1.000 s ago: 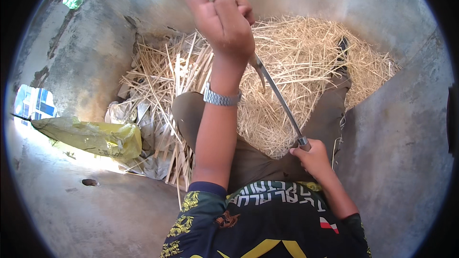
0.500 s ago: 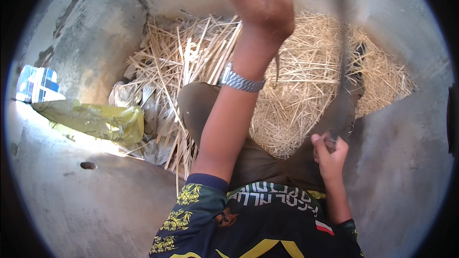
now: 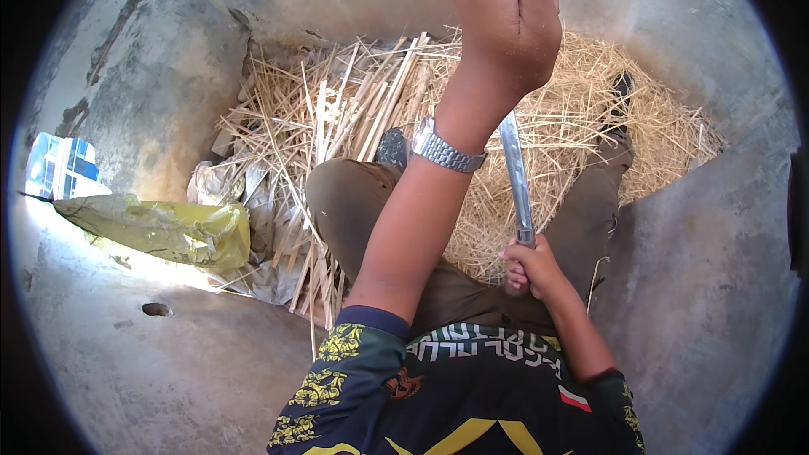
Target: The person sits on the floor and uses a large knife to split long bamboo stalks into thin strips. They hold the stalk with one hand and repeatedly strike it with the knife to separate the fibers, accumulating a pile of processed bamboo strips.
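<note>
My left hand (image 3: 510, 25) is raised at the top of the view, fingers curled in; the upper edge cuts it off, so what it grips is hidden. A silver watch (image 3: 447, 150) circles its wrist. Lower down, before my lap, my right hand (image 3: 533, 265) is closed round the handle of a long knife (image 3: 516, 177). Its grey blade points up and slightly left, and the far end passes behind my left wrist. Below both hands are my brown trouser legs, spread apart, with a heap of pale shavings (image 3: 480, 227) between them.
Pale split strips (image 3: 371, 101) lie piled at the far left, beside finer shavings on the right. A yellow translucent sack (image 3: 202, 232) rests at the left. Grey concrete walls (image 3: 699, 42) curve round me, with a small hole (image 3: 157, 309) at the lower left.
My right hand has moved left, and the knife has swung from upright on the right to a leftward tilt beneath my left wrist. My left hand has shifted right and slightly down.
</note>
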Demonstrator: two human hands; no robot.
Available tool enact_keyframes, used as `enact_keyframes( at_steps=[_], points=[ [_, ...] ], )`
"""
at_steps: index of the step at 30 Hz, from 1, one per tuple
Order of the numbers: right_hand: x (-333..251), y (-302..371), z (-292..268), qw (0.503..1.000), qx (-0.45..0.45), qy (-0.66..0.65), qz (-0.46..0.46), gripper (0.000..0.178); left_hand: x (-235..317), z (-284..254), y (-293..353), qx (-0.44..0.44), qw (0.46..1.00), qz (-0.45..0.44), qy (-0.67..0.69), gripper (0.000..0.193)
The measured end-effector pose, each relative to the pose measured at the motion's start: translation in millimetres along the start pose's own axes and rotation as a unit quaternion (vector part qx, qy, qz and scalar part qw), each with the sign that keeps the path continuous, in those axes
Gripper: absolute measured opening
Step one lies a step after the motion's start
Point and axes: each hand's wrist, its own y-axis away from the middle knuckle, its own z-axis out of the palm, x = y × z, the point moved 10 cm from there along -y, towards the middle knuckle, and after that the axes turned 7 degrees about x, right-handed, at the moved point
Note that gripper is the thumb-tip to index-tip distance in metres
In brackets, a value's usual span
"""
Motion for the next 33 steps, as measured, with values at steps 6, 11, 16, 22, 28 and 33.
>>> enact_keyframes(
  at_steps=[6,11,16,22,28,33],
  points=[
    [-57,22,-14,0.996,0.026,0.008,-0.083,0.02,0,-2,-8,0.057,0.998,0.022,-0.007,0.025],
    [-130,53,-7,0.942,0.066,-0.11,-0.31,0.023,-11,-15,-9,0.079,0.991,0.067,-0.086,0.026],
    [-32,-64,-39,0.903,0.184,0.307,-0.24,0.026,-7,-8,-6,0.072,0.991,0.062,-0.091,0.022],
    [13,-92,-30,0.976,0.108,0.187,-0.035,0.022,-40,-24,-2,0.088,0.976,-0.153,0.131,0.017],
    [-7,-86,7,0.986,0.082,0.14,-0.045,0.024,-6,-61,-16,0.06,0.948,0.188,-0.25,0.025],
    [-88,-80,71,0.897,0.126,0.246,-0.344,0.022,-7,-89,-7,0.074,0.937,0.197,-0.279,0.019]
  ],
)
